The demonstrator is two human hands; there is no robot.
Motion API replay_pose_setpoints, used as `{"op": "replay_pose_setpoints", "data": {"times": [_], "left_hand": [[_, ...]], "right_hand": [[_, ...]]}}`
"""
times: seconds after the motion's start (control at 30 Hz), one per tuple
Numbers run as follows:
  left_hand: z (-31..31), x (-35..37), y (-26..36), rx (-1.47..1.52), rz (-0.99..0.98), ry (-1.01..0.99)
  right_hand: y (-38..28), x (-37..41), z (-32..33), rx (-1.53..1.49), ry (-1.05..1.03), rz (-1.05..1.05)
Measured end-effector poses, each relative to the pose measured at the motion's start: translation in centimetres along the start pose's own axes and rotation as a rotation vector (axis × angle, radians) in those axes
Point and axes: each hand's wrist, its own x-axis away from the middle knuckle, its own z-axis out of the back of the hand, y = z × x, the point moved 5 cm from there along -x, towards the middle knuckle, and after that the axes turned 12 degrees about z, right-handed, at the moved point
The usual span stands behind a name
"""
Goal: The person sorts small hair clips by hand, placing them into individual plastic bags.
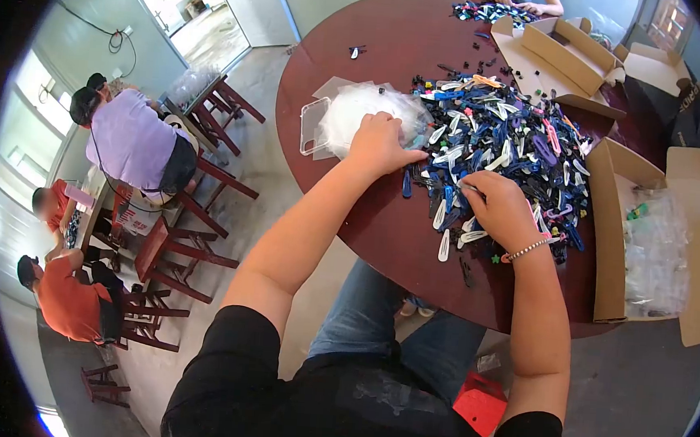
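Dark-red bench (330,42) carrying a loose heap of hair clips (526,137)

From the head camera, the clips, mostly blue, black and white, are lying in a tangle between a pile of translucent bags (345,117) and an open cardboard box (604,236) holding clear packets (655,264). The left hand (380,143) is resting on the bags, its fingers bending over them and its thumb standing apart toward the heap; whether they are gripping a bag, I cannot tell. At the heap's near side, the right hand (498,206) is holding thumb and forefinger close together, with any clip between them hidden from view. Across the bench, another person's hands (518,3) are working at a smaller heap (494,13).

Several clips, including a white clip (444,246), are lying near the bench's near edge, so a sweeping right forearm could be knocking them to the floor. Interlocked clips could be dragging neighbours along when one is lifted. A beaded bracelet (529,250) is sitting right by the clips and could be snagging one. Thin bags could be slipping or clinging together under uneven pressure from the left palm.
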Motion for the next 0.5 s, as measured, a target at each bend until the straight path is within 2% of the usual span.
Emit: {"op": "replay_pose_setpoints", "data": {"times": [0.07, 0.13, 0.17, 0.23, 0.27, 0.33, 0.37, 0.43, 0.5], "left_hand": [[0.2, -0.1, 0.2, -0.001, 0.009, 0.002], [0.1, -0.3, 0.0, 0.028, 0.123, -0.197], [-0.3, -0.1, -0.3, 0.027, 0.126, -0.194], [0.3, 0.5, -0.4, 0.158, -0.025, 0.187], [0.0, 0.6, -0.7, 0.154, -0.030, 0.189], [1.1, 1.8, -0.3, 0.321, -0.149, 0.364], [1.1, 2.2, -0.2, 0.321, -0.157, 0.361], [2.8, 3.5, 0.8, 0.566, -0.203, 0.323], [4.2, 4.8, 2.2, 0.651, -0.250, 0.314]], "right_hand": [[-0.1, 0.0, 0.0, 0.006, -0.005, -0.005], [-0.1, 0.1, 0.0, 0.008, -0.011, -0.009], [-0.1, 0.1, -0.1, 0.013, -0.007, -0.004], [-0.1, 0.0, 0.1, 0.017, 0.006, 0.004], [-0.1, 0.0, 0.1, 0.016, -0.001, -0.002], [0.0, 0.1, 0.1, 0.017, -0.003, -0.014], [0.1, 0.1, 0.2, 0.021, 0.046, 0.002], [-0.2, 0.0, 0.4, 0.030, 0.098, 0.012], [-0.2, -0.1, 0.6, -0.151, 0.166, -0.121]]}}
